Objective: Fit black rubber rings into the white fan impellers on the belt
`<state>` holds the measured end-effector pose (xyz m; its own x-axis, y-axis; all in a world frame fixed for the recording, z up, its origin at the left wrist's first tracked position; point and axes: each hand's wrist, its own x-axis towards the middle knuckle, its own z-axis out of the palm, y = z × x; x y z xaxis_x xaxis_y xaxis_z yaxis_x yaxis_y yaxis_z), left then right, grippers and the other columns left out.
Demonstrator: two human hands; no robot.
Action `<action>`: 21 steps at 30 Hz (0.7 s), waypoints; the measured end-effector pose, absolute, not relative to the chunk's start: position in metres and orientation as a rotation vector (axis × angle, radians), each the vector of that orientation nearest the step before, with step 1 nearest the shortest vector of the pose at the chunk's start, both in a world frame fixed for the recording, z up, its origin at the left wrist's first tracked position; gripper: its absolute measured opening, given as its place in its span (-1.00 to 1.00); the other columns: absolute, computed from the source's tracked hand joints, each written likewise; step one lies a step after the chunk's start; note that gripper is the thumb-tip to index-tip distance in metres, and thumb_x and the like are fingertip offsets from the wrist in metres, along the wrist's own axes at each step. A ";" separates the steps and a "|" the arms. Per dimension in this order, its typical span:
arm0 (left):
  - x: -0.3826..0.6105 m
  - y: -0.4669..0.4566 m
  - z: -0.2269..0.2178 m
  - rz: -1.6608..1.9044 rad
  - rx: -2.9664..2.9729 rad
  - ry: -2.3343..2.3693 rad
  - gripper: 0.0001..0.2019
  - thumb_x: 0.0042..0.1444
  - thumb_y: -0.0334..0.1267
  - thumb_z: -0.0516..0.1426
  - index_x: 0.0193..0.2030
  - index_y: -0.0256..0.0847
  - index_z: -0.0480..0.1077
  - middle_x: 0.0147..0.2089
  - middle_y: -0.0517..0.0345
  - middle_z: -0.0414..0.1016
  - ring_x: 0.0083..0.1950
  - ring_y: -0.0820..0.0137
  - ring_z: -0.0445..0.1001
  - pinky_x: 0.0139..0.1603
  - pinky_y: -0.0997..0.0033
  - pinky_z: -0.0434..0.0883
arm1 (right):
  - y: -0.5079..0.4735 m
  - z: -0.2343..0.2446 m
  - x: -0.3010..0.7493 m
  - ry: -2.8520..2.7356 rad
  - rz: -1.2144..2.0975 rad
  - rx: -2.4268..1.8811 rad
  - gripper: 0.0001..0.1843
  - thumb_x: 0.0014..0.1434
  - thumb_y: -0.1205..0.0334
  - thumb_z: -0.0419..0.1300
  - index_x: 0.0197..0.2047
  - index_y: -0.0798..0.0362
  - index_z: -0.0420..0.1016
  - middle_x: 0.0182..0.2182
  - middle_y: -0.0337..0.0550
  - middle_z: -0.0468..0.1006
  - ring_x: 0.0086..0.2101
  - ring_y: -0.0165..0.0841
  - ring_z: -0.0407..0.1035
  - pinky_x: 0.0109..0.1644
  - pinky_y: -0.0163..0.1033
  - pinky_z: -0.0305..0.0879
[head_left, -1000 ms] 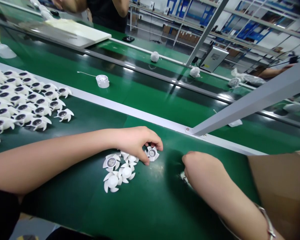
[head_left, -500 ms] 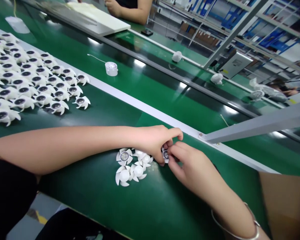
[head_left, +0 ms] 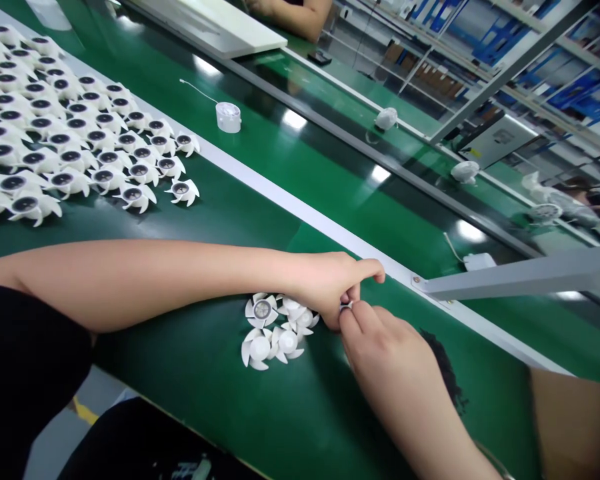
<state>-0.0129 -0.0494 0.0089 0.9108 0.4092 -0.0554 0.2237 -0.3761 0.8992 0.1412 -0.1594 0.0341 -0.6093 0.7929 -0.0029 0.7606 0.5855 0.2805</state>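
Closer now, left hand (head_left: 326, 287) and right hand (head_left: 386, 357) nearly hide the white piece (head_left: 346, 306).

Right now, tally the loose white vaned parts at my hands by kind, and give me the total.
White vaned parts, dome side up: 3
White vaned part, recessed face up: 1
Small part pinched between the left hand and right hand: 1
Total: 5
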 end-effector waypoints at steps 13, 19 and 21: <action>-0.012 -0.048 0.002 0.227 1.950 0.457 -0.15 -0.28 -0.36 0.42 0.18 -0.12 0.15 -0.15 0.22 0.56 -0.16 0.34 0.49 -0.21 0.38 0.43 | -0.165 0.041 0.177 2.714 0.239 1.462 -0.71 0.25 0.34 0.03 -0.15 0.07 0.58 -0.37 0.01 0.55 -0.43 -0.23 0.39 -0.36 -0.14 0.24; -0.012 -0.046 0.004 0.196 1.970 0.457 -0.16 -0.32 -0.33 0.43 0.16 -0.14 0.20 -0.14 0.20 0.58 -0.14 0.31 0.51 -0.21 0.38 0.41 | -0.111 0.056 0.221 2.622 0.238 1.864 -0.64 0.29 0.27 -0.02 -0.04 0.16 0.57 -0.11 0.06 0.57 -0.17 -0.17 0.47 -0.10 -0.12 0.35; -0.013 -0.046 0.004 0.190 1.975 0.460 -0.17 -0.33 -0.32 0.44 0.15 -0.13 0.23 -0.13 0.20 0.59 -0.13 0.30 0.52 -0.21 0.39 0.40 | -0.084 0.055 0.220 2.478 0.169 1.897 -0.64 0.27 0.30 0.00 -0.04 0.15 0.58 -0.07 0.06 0.54 -0.09 -0.18 0.44 -0.01 -0.14 0.33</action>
